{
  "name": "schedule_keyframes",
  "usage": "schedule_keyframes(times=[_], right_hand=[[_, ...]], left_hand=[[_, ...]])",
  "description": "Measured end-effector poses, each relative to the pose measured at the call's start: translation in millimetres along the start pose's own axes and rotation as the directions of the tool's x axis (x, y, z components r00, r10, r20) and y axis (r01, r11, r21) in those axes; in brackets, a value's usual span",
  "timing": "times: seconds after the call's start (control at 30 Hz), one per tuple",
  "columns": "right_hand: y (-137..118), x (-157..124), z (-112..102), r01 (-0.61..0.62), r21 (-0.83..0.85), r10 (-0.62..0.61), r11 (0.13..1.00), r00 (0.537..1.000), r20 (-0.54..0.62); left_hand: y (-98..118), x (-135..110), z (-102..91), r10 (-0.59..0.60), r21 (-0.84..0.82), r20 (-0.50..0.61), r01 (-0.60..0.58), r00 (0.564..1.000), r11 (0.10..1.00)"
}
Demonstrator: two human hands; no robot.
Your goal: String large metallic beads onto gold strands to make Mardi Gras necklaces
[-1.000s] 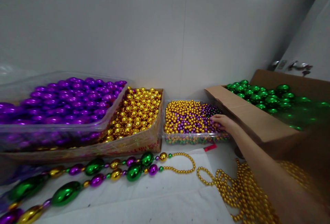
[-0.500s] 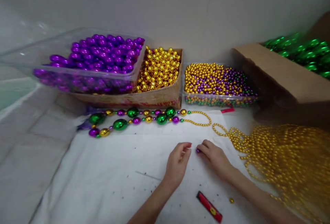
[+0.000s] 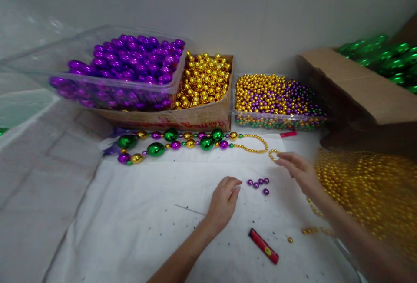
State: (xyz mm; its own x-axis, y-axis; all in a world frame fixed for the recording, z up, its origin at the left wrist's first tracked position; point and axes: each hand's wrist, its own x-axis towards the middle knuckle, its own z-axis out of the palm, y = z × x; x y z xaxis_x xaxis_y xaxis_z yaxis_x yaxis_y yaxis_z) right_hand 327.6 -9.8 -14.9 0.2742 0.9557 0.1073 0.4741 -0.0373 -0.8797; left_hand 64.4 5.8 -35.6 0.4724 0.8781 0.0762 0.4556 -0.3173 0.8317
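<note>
My left hand [image 3: 224, 200] rests on the white cloth, fingers curved with a small gap between thumb and index finger and nothing seen in it. Just right of its fingertips lie several small purple beads [image 3: 260, 183]. Farther right, my right hand [image 3: 299, 170] has its fingertips closed on the looped end of a gold bead strand [image 3: 273, 156]; the rest of that strand is hidden behind the hand. A thin needle-like rod [image 3: 189, 209] lies left of my left hand. Beyond both hands stretches a necklace [image 3: 176, 145] of green, purple and gold beads.
Along the wall stand a clear tub of purple beads [image 3: 130, 64], a cardboard box of gold beads [image 3: 208, 79] and a tub of mixed small beads [image 3: 273, 96]. Gold strands [image 3: 365, 196] are heaped at right, below a carton [image 3: 352, 85]. A red-and-black item [image 3: 263, 246] lies in front.
My right hand has left the purple beads, now lying loose on the cloth, and moved right and away from me to the gold strand's end. My left hand has stayed about where it was.
</note>
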Motion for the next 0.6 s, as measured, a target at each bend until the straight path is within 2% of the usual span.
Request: schedule_keyframes(times=[0.13,0.23,0.3,0.43,0.5,0.6], right_hand=[[-14.1,56.7,-36.5,-0.024,0.074,0.035,0.997,0.987,-0.159],[-27.1,109.8,-49.1,0.024,0.048,-0.015,0.999,0.983,-0.182],[-35.5,147.4,-43.8,0.059,-0.011,-0.060,0.998,0.988,-0.140],[-45.8,213.9,-11.2,0.128,-0.190,-0.131,0.973,0.991,-0.002],[-46.4,236.8,3.6,0.135,-0.289,-0.135,0.948,0.991,0.018],[-45.3,258.0,15.5,0.108,-0.412,-0.128,0.905,0.992,-0.021]], left_hand=[[0.8,5.6,-8.0,0.001,0.015,-0.013,-0.001,1.000,1.000],[1.5,8.7,-14.1,-0.018,0.008,-0.035,0.018,0.999,1.000],[2.9,10.7,-16.7,-0.021,-0.008,-0.040,0.021,0.999,1.000],[6.8,11.9,-18.5,-0.001,-0.041,-0.008,0.001,1.000,0.999],[4.6,10.0,-18.8,0.022,-0.045,0.011,-0.022,1.000,0.999],[-8.5,5.0,-19.0,0.067,-0.036,0.021,-0.067,0.998,0.997]])
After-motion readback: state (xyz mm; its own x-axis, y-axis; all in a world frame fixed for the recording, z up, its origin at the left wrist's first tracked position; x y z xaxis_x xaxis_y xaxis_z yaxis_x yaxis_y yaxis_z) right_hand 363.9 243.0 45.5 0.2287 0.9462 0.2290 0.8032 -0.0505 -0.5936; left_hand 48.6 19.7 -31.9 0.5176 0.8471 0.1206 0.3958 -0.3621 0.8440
